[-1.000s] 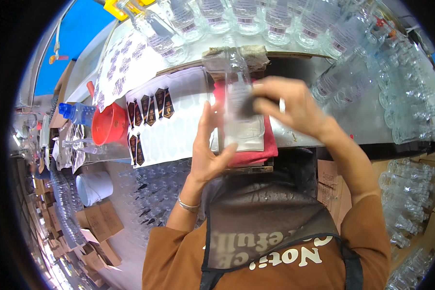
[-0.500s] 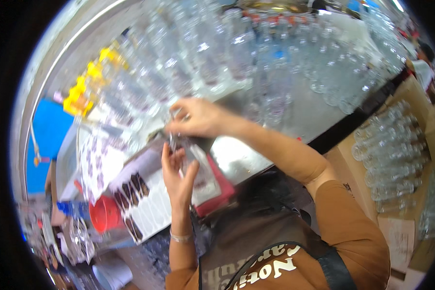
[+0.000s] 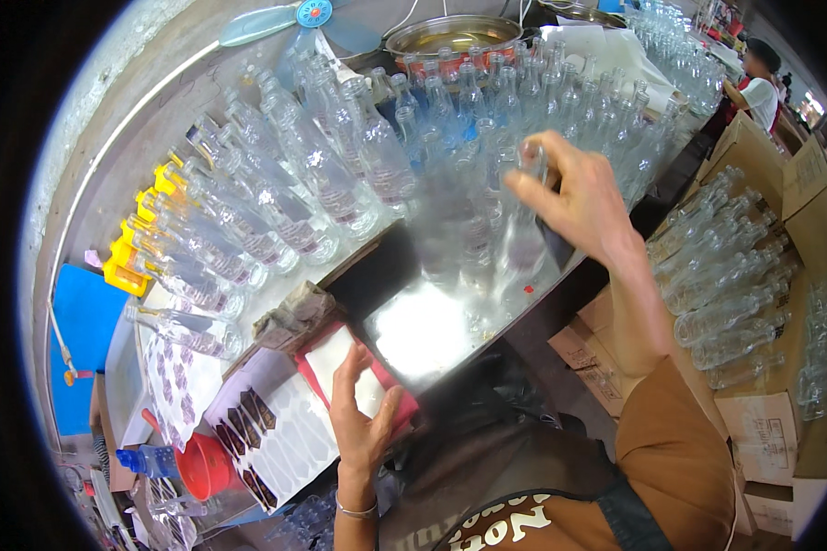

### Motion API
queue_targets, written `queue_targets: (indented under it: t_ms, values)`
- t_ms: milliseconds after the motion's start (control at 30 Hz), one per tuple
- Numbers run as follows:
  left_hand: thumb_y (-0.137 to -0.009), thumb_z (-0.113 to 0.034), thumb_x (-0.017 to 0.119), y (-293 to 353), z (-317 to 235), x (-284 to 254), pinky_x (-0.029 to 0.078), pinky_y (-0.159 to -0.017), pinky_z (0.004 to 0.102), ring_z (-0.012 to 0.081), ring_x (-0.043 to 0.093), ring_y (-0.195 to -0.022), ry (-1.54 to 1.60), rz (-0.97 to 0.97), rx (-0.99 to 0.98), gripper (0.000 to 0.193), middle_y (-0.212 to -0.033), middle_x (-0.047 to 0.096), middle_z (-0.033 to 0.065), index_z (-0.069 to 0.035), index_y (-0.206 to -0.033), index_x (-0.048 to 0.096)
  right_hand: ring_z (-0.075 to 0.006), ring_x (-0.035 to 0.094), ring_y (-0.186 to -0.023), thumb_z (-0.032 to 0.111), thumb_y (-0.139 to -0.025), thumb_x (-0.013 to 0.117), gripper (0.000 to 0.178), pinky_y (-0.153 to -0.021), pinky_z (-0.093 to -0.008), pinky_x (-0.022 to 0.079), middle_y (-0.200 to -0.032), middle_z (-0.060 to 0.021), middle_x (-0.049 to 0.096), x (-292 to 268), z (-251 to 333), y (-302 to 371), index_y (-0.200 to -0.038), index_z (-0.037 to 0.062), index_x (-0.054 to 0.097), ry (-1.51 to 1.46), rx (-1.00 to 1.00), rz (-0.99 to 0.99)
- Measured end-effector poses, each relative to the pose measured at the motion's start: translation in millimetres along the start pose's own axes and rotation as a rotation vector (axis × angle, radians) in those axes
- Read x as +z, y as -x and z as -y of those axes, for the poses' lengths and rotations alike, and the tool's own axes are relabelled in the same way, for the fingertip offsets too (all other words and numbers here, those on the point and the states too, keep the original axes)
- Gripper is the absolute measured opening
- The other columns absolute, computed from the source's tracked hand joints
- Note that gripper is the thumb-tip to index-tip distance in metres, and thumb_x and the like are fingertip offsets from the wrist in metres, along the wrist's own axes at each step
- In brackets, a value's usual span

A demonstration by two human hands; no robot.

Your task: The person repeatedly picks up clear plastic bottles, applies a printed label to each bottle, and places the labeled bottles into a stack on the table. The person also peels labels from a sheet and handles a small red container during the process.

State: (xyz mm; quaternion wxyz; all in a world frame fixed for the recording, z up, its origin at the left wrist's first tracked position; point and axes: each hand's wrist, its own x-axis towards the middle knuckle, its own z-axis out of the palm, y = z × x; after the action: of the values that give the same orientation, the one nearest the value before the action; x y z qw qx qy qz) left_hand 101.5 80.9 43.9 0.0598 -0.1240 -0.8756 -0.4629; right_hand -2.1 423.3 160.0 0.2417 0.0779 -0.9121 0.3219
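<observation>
Over the right part of the metal tabletop, my right hand [image 3: 574, 197] grips a clear glass bottle [image 3: 526, 234] by its neck; the bottle is slightly blurred and roughly upright. My left hand [image 3: 360, 413] is empty, thumb and fingers apart, over a white pad on a red block [image 3: 314, 375]. Just beyond that block lies a grey-brown, rough-looking lump [image 3: 294, 315]. Beside my left hand, a sheet of dark and pale labels [image 3: 289, 436] lies on the table. Printed glass bottles [image 3: 317, 188] stand in rows beyond my hands.
Plain bottles [image 3: 473, 92] crowd the far side, near a metal pan [image 3: 455, 39] of liquid. A blue fan [image 3: 314, 14] stands at the back. Cardboard boxes [image 3: 753, 432] with more bottles are at right. A red cup [image 3: 205, 466] sits at left. A person [image 3: 761, 92] is far right.
My hands were close together around a bottle above the pad. Now they are apart: the right has moved right with a bottle, and the left is lower and empty. The view has shifted.
</observation>
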Motion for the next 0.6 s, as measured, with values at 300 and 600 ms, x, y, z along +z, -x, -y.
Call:
queue_targets:
  t_ms: [300, 600]
  values:
    - [-0.083, 0.000, 0.071, 1.5, 0.9, 13.8, 0.052, -0.097, 0.0375, 0.0270, 0.066, -0.112, 0.084, -0.061, -0.112, 0.065, -0.135, 0.058, 0.0170, 0.001, -0.144, 0.049, -0.0391, 0.070, -0.089, 0.042, -0.086, 0.068, 0.047, -0.078, -0.0467, 0.053, -0.094, -0.0184, 0.074, 39.3, -145.2, -104.6, -0.112, 0.0030, 0.065, 0.169, 0.036, 0.022]
    - [-0.083, 0.002, 0.072, -6.7, 3.7, 22.1, 0.053, -0.095, 0.0363, 0.0254, 0.067, -0.109, 0.091, -0.036, -0.140, 0.061, -0.132, 0.058, 0.0158, 0.000, -0.140, 0.053, -0.0252, 0.067, -0.085, 0.045, -0.084, 0.073, 0.052, -0.076, -0.0373, 0.050, -0.091, -0.0137, 0.069, 67.9, -159.5, -176.1, -0.112, 0.0015, 0.065, -0.088, -0.081, 0.370]
